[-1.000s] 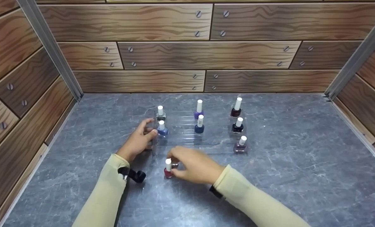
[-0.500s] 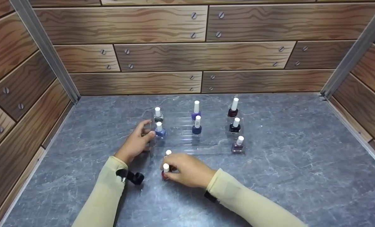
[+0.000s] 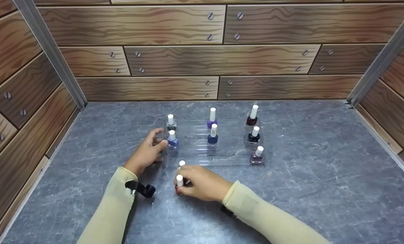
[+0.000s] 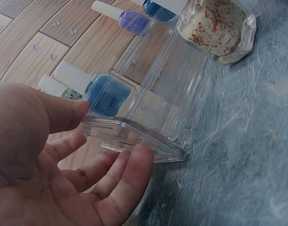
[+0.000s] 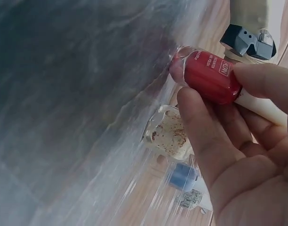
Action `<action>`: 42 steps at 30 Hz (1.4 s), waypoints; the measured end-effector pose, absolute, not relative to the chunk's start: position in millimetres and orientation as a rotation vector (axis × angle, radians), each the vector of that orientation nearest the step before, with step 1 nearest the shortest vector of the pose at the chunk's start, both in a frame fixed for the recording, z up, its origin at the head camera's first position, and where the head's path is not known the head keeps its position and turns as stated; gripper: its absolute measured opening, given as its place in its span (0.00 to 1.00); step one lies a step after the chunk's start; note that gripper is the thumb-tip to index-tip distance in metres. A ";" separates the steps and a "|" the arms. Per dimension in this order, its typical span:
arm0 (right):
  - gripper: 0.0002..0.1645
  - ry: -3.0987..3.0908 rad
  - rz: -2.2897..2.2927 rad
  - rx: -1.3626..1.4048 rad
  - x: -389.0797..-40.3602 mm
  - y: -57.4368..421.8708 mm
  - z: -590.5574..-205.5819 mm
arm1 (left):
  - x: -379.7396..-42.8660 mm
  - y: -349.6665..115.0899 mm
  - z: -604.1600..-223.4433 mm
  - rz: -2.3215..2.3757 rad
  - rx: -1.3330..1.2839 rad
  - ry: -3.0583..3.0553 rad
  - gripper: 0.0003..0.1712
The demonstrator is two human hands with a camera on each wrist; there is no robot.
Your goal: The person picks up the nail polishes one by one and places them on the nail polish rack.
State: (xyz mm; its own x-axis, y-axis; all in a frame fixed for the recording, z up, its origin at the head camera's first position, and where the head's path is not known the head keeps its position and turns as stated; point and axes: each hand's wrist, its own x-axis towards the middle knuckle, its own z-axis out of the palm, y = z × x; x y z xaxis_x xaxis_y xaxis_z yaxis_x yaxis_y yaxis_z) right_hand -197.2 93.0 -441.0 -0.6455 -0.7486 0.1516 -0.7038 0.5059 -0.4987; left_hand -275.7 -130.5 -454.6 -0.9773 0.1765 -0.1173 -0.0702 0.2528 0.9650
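My right hand [image 3: 203,183] pinches a red nail polish bottle [image 5: 212,75] between thumb and fingers, low over the grey tabletop in front of the clear plastic stand [image 4: 167,80]. Just beyond those fingers stands a nail polish bottle with red flecks [image 4: 214,30]; in the head view mostly its white cap [image 3: 182,163] shows. The left hand [image 3: 146,150] holds the stand's left side panel, thumb at the upper edge and fingers on the outer face. Nearest to that thumb is a light blue polish bottle [image 4: 108,94] on the stand.
Further bottles stand on the stand: glitter [image 3: 171,126], purple [image 3: 212,122], dark blue [image 3: 212,138], dark red [image 3: 251,120], black [image 3: 253,137] and mauve [image 3: 256,158]. Wood-patterned walls [image 3: 147,88] enclose the grey tabletop [image 3: 324,169] at the back and sides.
The right hand has shifted slightly nearer the body with the red nail polish bottle. The flecked bottle's white cap has come into view behind its fingers. The left hand keeps its hold.
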 end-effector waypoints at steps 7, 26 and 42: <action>0.08 2.636 -0.764 -1.252 -193.9 94.1 -438.9 | -275.3 -130.6 -457.0 1.812 0.084 2.304 0.33; 0.07 2.606 -0.756 -1.277 -196.6 97.7 -438.8 | -277.0 -130.8 -460.2 1.806 0.085 2.309 0.33; 0.18 2.454 -1.269 -1.093 -227.9 168.2 -379.3 | -280.2 -133.6 -459.7 1.790 0.103 2.301 0.33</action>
State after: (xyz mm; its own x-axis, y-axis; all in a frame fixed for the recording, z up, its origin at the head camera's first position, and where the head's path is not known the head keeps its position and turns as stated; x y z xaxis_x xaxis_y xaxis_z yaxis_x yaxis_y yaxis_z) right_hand -227.9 168.2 -379.3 -0.7166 -0.6760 0.1718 -0.5310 0.3691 -0.7628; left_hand -280.2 -133.6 -459.7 -0.9724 0.1915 -0.1331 -0.0819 0.2537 0.9638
